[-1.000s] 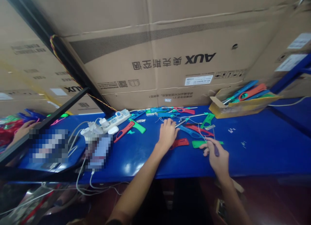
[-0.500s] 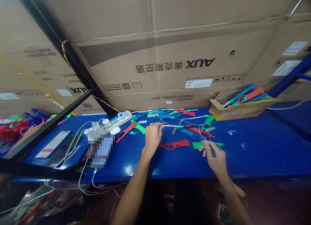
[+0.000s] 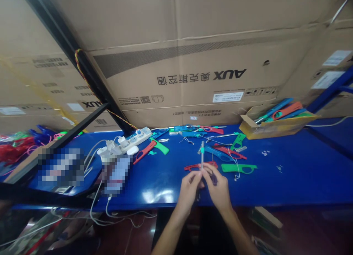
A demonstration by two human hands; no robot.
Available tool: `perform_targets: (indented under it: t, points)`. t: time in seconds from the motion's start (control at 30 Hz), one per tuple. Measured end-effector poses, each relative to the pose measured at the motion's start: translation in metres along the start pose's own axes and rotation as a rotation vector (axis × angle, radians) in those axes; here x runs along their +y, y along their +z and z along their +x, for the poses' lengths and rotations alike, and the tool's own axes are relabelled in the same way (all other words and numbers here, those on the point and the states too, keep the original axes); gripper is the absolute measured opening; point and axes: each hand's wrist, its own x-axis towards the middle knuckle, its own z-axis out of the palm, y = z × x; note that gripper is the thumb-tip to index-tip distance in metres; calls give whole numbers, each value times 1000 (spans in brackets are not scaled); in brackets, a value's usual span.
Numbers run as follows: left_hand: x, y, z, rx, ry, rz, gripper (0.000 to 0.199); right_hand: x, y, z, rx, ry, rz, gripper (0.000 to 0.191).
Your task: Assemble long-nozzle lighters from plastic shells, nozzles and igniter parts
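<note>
My left hand (image 3: 188,189) and my right hand (image 3: 218,187) meet above the front part of the blue table. Both pinch the lower end of a slim metal lighter tube (image 3: 202,159), which points away from me and has a teal collar near its far end. A dark purple handle (image 3: 214,179) shows partly within my right hand; its kind is hidden. Just behind my hands lies a red lighter shell (image 3: 190,167), partly covered. To the right is a green lighter shell (image 3: 234,168) with a thin white wire (image 3: 236,166) across it. A blue shell (image 3: 219,154) lies further back.
An open carton (image 3: 281,127) with several lighters stands at the back right. More lighter parts (image 3: 190,129) lie along the back. A power strip (image 3: 138,137), cables and a phone (image 3: 118,174) are at left, beside a black rack bar (image 3: 68,137). Tall cardboard boxes (image 3: 176,64) stand behind.
My left hand has moved right and toward me with the tube, turning it from sideways to pointing away. My right hand has moved left, leaving the wire, and now pinches the tube too.
</note>
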Motion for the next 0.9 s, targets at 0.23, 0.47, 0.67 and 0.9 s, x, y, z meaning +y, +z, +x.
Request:
perform_targets:
  t: [0.23, 0.47, 0.67, 0.9]
  points:
    - [1, -18, 5, -146, 87, 64, 39, 13, 0, 6, -75, 45, 153, 23]
    - [5, -41, -2, -80, 467, 442, 25, 13, 2, 4, -111, 38, 228, 26]
    - [0, -53, -4, 68, 774, 866, 28, 13, 2, 3, -175, 25, 180, 22]
    - [-3, -62, 11, -91, 770, 833, 23, 12, -1, 4, -194, -33, 63, 22]
